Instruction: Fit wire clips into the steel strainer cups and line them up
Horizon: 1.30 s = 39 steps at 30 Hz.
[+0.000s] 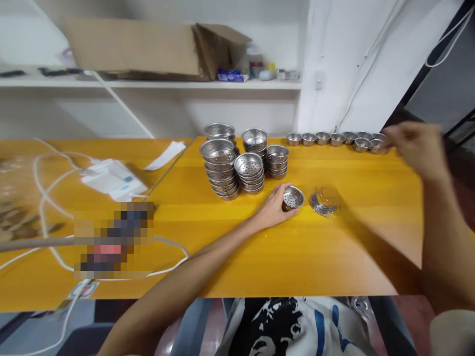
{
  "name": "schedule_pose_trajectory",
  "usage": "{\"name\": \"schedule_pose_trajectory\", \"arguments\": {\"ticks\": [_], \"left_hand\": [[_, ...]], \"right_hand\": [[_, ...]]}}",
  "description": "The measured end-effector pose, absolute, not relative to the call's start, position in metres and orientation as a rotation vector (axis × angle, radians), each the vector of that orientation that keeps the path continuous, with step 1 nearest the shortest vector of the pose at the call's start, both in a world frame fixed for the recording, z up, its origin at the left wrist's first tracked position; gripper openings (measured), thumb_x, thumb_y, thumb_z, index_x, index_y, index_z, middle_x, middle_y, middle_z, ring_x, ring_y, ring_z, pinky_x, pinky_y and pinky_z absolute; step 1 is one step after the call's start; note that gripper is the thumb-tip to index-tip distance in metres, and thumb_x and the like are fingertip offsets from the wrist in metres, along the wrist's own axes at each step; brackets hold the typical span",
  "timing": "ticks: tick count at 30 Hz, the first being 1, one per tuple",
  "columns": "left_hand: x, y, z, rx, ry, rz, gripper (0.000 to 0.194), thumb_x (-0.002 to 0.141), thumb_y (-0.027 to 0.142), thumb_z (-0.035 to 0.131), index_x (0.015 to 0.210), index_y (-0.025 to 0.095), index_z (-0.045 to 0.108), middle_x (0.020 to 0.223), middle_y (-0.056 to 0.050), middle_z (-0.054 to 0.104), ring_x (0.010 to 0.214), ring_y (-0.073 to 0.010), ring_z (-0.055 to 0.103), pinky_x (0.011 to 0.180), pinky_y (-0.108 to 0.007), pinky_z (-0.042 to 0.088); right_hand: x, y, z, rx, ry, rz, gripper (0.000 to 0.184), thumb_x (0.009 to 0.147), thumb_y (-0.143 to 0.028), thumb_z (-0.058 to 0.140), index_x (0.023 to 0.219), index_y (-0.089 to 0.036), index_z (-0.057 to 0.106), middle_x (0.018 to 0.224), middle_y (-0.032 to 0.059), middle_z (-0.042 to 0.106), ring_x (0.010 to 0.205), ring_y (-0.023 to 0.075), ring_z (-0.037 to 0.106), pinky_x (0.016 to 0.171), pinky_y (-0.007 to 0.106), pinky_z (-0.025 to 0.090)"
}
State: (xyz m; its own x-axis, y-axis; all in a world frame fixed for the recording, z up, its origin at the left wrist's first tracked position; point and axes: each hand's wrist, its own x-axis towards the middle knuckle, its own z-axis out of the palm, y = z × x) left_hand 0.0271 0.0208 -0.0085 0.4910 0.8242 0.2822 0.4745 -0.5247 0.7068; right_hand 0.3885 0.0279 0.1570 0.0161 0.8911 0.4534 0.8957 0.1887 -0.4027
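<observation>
My left hand (273, 206) grips a small perforated steel strainer cup (293, 198) that rests tilted on the yellow table (260, 257). Just right of it lies a loose pile of thin wire rings (324, 201). My right hand (415, 147) is blurred at the far right, its fingers at the last cup (377, 145) of a row of small steel cups (334, 139) along the table's back edge. I cannot tell whether it grips that cup. Several stacks of perforated strainer cups (237, 163) stand behind my left hand.
White cables (48, 207) and a white adapter (113, 179) lie on the left of the table, next to a paper slip (165, 155). A shelf (148, 84) behind holds a cardboard box (148, 47) and small items. A white wall corner (341, 64) rises at back right.
</observation>
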Motion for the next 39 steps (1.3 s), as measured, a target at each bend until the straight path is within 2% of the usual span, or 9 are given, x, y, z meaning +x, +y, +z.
{"name": "schedule_pose_trajectory", "arguments": {"ticks": [1,3,5,8,12,18,24,33,39], "left_hand": [[0.027,0.021,-0.008,2.183,1.067,0.835,0.074,0.088,0.041,0.082,0.147,0.022,0.043,0.15,-0.019,0.061,0.142,-0.0374,0.061,0.123,-0.061,0.047],[0.027,0.02,-0.008,2.178,1.064,0.841,0.073,0.088,0.04,0.083,0.146,0.022,0.043,0.15,-0.019,0.061,0.142,-0.037,0.061,0.123,-0.06,0.048],[0.027,0.02,-0.007,2.173,1.055,0.843,0.072,0.088,0.039,0.083,0.146,0.022,0.043,0.15,-0.019,0.061,0.142,-0.0368,0.062,0.123,-0.06,0.048],[0.027,0.019,-0.007,2.17,1.044,0.846,0.072,0.088,0.038,0.083,0.146,0.022,0.044,0.15,-0.019,0.061,0.143,-0.0369,0.061,0.123,-0.059,0.047],[0.028,0.019,-0.007,2.156,1.03,0.855,0.073,0.087,0.037,0.083,0.146,0.021,0.044,0.151,-0.02,0.059,0.143,-0.0374,0.06,0.124,-0.06,0.046],[0.024,0.025,-0.01,1.949,1.015,0.85,0.091,0.075,0.036,0.093,0.149,0.024,0.041,0.146,-0.017,0.064,0.138,-0.0371,0.065,0.119,-0.058,0.049],[0.022,0.028,-0.009,1.791,0.923,0.823,0.102,0.069,0.034,0.098,0.152,0.024,0.039,0.139,-0.016,0.07,0.128,-0.0349,0.071,0.117,-0.057,0.05],[0.02,0.029,-0.009,1.707,0.882,0.822,0.094,0.068,0.036,0.099,0.145,0.023,0.047,0.137,-0.016,0.072,0.131,-0.0357,0.07,0.118,-0.058,0.051],[0.019,0.028,-0.007,1.693,0.891,0.83,0.09,0.069,0.036,0.098,0.142,0.024,0.046,0.131,-0.013,0.074,0.124,-0.0336,0.073,0.116,-0.057,0.053]], "right_hand": [[0.377,0.037,0.145,-1.679,-1.913,0.103,0.034,0.111,-0.031,0.06,0.095,-0.009,0.08,0.087,0.0185,0.078,0.075,0.0156,0.073,0.069,0.028,0.051],[0.35,0.053,0.117,-1.733,-2.216,0.373,0.015,0.103,-0.017,0.066,0.107,-0.013,0.08,0.097,0.0111,0.082,0.07,0.0141,0.073,0.069,0.028,0.049],[0.323,0.064,0.092,-1.837,-2.418,0.333,0.011,0.096,-0.018,0.073,0.104,-0.017,0.081,0.101,0.0079,0.084,0.078,0.0169,0.074,0.071,0.029,0.046],[0.301,0.065,0.071,-1.892,-2.645,0.332,0.011,0.09,-0.02,0.074,0.097,-0.02,0.083,0.102,0.0071,0.084,0.092,0.0221,0.075,0.07,0.029,0.043],[0.294,0.057,0.065,-1.922,-2.719,0.287,0.024,0.085,-0.011,0.066,0.097,-0.021,0.083,0.104,0.0069,0.083,0.092,0.023,0.075,0.066,0.03,0.04],[0.297,0.052,0.075,-1.97,-2.63,0.07,0.024,0.09,-0.012,0.061,0.103,-0.017,0.08,0.103,0.0146,0.081,0.09,0.0274,0.073,0.069,0.032,0.039],[0.273,0.044,0.074,-1.418,-2.536,0.346,0.019,0.098,-0.011,0.056,0.098,-0.017,0.075,0.09,0.0072,0.079,0.075,0.0171,0.067,0.074,0.028,0.043],[0.245,0.042,0.044,-1.32,-2.476,0.326,0.021,0.104,-0.017,0.057,0.1,-0.015,0.077,0.093,0.0084,0.076,0.074,0.0158,0.06,0.072,0.028,0.039],[0.246,0.041,0.041,-1.226,-2.408,0.369,0.02,0.101,-0.015,0.057,0.099,-0.016,0.077,0.087,0.0063,0.073,0.071,0.0147,0.056,0.072,0.028,0.039]]}}
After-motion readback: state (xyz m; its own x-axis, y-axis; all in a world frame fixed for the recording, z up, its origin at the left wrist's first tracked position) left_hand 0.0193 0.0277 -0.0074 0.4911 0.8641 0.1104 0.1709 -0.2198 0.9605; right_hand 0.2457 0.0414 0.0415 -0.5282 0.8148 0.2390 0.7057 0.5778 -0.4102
